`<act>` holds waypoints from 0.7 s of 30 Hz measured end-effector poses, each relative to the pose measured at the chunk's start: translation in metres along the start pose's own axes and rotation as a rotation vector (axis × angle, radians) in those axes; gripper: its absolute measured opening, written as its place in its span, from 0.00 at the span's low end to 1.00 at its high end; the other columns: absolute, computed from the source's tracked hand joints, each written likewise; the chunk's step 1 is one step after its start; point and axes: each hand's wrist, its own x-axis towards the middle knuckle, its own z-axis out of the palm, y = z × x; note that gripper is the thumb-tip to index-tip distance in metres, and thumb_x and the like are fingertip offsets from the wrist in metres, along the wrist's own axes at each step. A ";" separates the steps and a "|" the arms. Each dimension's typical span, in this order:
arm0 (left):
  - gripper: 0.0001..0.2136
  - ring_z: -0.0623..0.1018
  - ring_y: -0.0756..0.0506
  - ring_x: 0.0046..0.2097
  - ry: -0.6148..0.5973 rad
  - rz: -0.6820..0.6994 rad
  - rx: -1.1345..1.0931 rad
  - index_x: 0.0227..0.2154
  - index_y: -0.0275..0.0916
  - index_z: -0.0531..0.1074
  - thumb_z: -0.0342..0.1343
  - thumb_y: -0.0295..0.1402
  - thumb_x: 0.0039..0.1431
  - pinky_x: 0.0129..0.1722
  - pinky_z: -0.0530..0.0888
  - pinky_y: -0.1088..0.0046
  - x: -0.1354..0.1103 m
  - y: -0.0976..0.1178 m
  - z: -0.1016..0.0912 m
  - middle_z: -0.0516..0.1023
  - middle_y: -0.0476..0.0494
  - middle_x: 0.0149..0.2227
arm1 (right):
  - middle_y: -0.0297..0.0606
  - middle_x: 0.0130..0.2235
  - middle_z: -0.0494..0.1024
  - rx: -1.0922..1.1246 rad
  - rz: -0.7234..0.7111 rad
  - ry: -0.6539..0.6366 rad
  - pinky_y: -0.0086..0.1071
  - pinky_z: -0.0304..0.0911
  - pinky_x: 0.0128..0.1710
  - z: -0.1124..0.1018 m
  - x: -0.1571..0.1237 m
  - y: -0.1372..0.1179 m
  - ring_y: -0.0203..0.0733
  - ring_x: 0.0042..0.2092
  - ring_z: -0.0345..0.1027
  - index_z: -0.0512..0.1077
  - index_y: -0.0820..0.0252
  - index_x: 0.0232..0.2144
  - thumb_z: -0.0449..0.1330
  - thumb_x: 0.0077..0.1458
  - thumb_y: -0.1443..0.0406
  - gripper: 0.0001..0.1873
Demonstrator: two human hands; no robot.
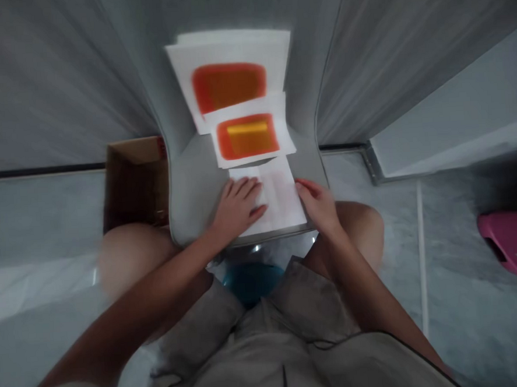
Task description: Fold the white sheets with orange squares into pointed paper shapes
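My left hand [237,206] lies flat with spread fingers on a plain white paper sheet [280,198], near its left side. My right hand [318,204] curls around the sheet's right edge. Above them, a white sheet with an orange-red printed rectangle [248,137] overlaps a larger printed sheet [229,87]. A small stack of paper seems to lie under that larger sheet. All the paper rests on a grey padded seat [192,186], which curves upward behind it.
An open cardboard box [135,183] stands left of the seat. A pink plastic object [513,242] sits on the grey floor at the right. A round blue object [250,281] lies below the seat, between my knees. Grey fabric hangs behind the seat.
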 end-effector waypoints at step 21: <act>0.22 0.70 0.36 0.68 -0.054 -0.124 -0.106 0.62 0.41 0.70 0.59 0.34 0.65 0.75 0.59 0.50 0.011 -0.002 -0.004 0.74 0.38 0.64 | 0.47 0.64 0.70 -0.203 -0.434 -0.279 0.56 0.66 0.64 0.032 -0.003 -0.009 0.58 0.65 0.65 0.68 0.50 0.67 0.70 0.57 0.48 0.39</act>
